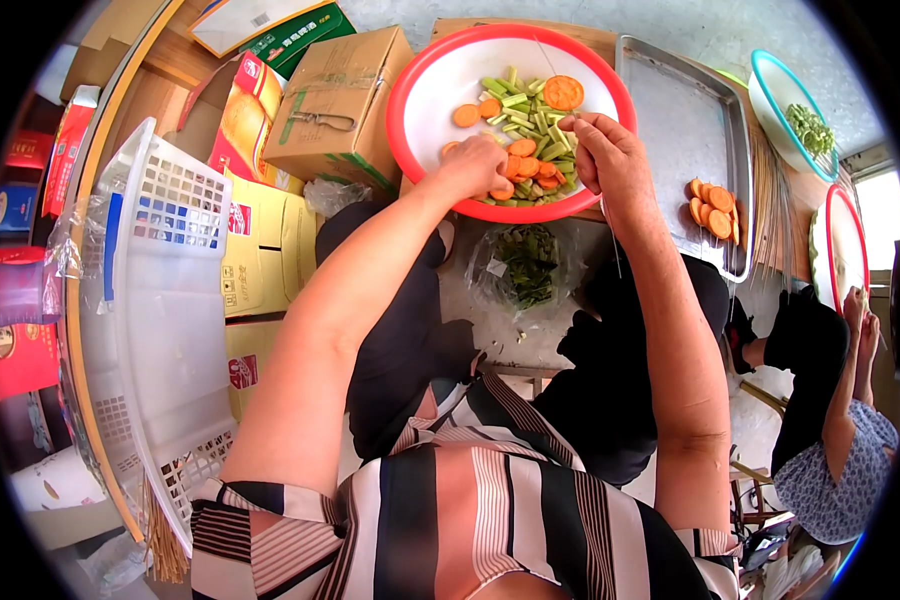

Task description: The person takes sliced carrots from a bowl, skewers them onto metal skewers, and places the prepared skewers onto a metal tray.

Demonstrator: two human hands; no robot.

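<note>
A white basin with a red rim (pixel 402 120) holds cut green stalk pieces (pixel 515 100) and orange carrot slices (pixel 523 147). My left hand (pixel 478 165) reaches into its near left side, fingers curled down at the carrot slices. What lies between those fingertips is hidden. Over the basin's right side, my right hand (pixel 610 160) pinches a thin skewer (pixel 545 55). A large carrot slice (pixel 563 93) is on the skewer above my fingers, and the skewer's other end shows below the hand.
Right of the basin lies a metal tray (pixel 670 120) with skewered carrot slices (pixel 712 208), beside loose skewers (pixel 770 200). A plastic bag of green leaves (pixel 525 265) sits below. Boxes (pixel 335 110) and a white crate (pixel 150 330) stand left. Another person (pixel 840 450) works at far right.
</note>
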